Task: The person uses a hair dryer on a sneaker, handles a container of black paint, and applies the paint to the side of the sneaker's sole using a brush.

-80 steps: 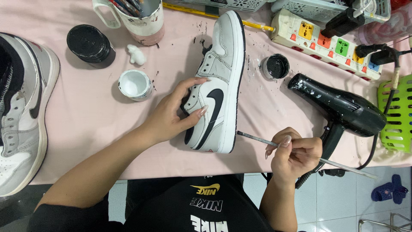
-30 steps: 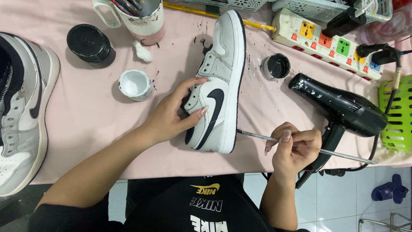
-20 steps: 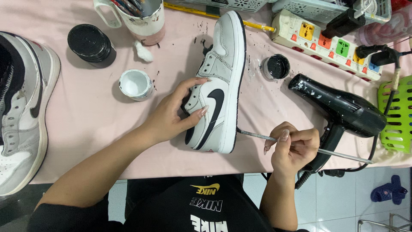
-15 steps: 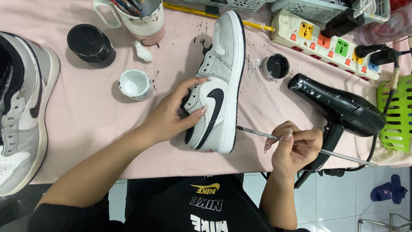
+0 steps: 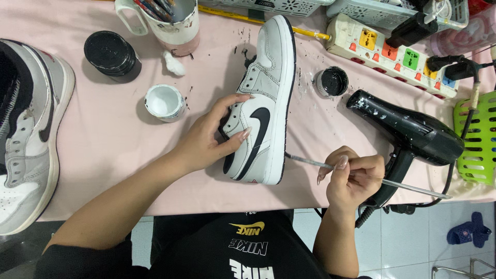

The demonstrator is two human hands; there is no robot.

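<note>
A white and grey sneaker (image 5: 268, 88) with a black side mark lies on its side on the pink table cover (image 5: 113, 150). My left hand (image 5: 212, 137) grips its heel end, thumb and fingers around the ankle collar. My right hand (image 5: 351, 175) pinches a long thin paintbrush (image 5: 408, 187); the brush tip touches the sole edge near the heel. A small open pot of black paint (image 5: 331, 81) sits just right of the sneaker.
A second sneaker (image 5: 31, 129) lies at the far left. A white paint pot (image 5: 164, 102), black lid (image 5: 110, 53) and mug of brushes (image 5: 170, 20) stand at back left. A black hair dryer (image 5: 408, 129), power strip (image 5: 398, 54) and green basket (image 5: 478, 139) fill the right.
The right hand shifted the brush slightly along the sole edge near the heel. The left hand and the sneaker stayed put.
</note>
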